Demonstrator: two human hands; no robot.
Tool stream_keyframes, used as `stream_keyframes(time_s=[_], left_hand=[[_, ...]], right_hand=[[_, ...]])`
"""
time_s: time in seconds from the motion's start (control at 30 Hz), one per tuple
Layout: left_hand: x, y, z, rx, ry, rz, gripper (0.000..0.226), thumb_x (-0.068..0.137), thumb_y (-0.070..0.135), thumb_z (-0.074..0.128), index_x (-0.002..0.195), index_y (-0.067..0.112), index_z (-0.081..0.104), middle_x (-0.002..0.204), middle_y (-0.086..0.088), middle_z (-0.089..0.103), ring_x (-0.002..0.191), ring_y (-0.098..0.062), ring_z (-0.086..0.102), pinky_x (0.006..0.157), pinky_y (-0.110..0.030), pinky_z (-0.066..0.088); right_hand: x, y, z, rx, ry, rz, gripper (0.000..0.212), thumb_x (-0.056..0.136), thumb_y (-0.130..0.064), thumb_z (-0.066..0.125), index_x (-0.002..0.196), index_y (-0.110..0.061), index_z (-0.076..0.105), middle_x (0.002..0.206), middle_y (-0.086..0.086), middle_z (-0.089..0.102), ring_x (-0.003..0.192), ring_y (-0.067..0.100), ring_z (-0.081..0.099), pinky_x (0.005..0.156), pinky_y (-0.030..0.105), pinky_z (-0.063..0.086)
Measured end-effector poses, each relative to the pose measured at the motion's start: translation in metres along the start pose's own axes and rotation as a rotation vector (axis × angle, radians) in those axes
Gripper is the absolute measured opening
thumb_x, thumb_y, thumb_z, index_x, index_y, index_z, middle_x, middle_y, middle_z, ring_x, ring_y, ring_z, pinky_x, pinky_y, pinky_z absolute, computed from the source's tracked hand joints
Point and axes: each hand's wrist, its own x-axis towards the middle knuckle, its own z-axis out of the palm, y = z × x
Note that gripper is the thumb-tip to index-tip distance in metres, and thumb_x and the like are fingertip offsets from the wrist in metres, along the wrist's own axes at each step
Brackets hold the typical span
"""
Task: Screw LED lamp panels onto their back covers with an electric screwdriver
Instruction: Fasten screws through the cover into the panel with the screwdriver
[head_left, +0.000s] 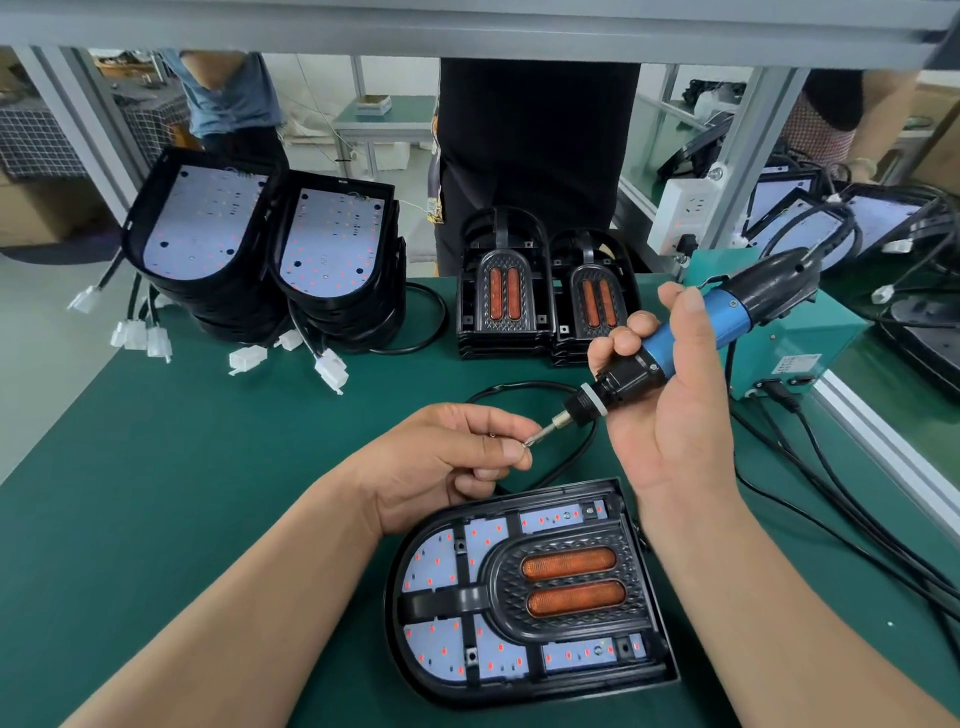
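hidden: the upper bodies of the people behind the table (208, 441) are cut off by a grey rail; the lower covers in the left stacks are masked by those on top.
hard to tell: whether screws are seated in the lamp's corner holes cannot be made out; a few holes are seen as small dark squares only.
lamp (530, 592): laid flat on the table at bottom centre, between the two forearms, rounded end to the left. A black cover is seen with a white panel inside, dotted with red, and a black ribbed frame on top. Two orange oblong lenses are set in the frame's middle. Its upper right corner is just beside the right wrist.
cable (571, 457): black, looped on the table behind the lamp, partly covered by the hands.
left hand (457, 457): held above the lamp's far edge; thumb and forefinger are pinched on a silver part (527, 442) at the bit's tip. The part is too small to identify.
right hand (670, 415): curled round the screwdriver (691, 332), raised off the table.
screwdriver: blue and black barrel, tilted, bit (543, 432) slanted down-left to the left fingers; its rear end is overlapped with a green box (810, 332).
left stacks (208, 228): covers with white panels, leaned, white plugs trailed on the table.
middle stacks (501, 296): black frames with orange lenses, two piles side by side.
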Motion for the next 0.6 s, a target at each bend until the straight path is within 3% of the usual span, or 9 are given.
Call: stream_keyframes(time_s=[0.23,0.6], left_hand=[[-0.0003,0.0006,-0.0007,-0.035,-0.023,0.001,0.021,0.084,-0.002,0.069,0.101,0.003,0.080,0.083,-0.011,0.066,0.060,-0.007,0.041,0.048,-0.013,0.033],[-0.0067,0.0025,-0.0056,-0.044,-0.076,0.009,0.031,0.091,0.015,0.072,0.115,-0.004,0.075,0.088,-0.007,0.065,0.064,-0.005,0.046,0.050,-0.012,0.036]], right_hand=[[0.0018,0.0029,-0.0015,0.073,0.170,0.004,0.039,0.096,-0.033,0.077,0.119,-0.015,0.051,0.082,0.001,0.057,0.068,0.015,0.055,0.075,0.034,0.055],[0.0003,0.0015,-0.0006,0.115,0.201,-0.002,0.032,0.102,-0.035,0.073,0.115,-0.013,0.055,0.080,0.001,0.059,0.067,0.016,0.058,0.077,0.034,0.057]])
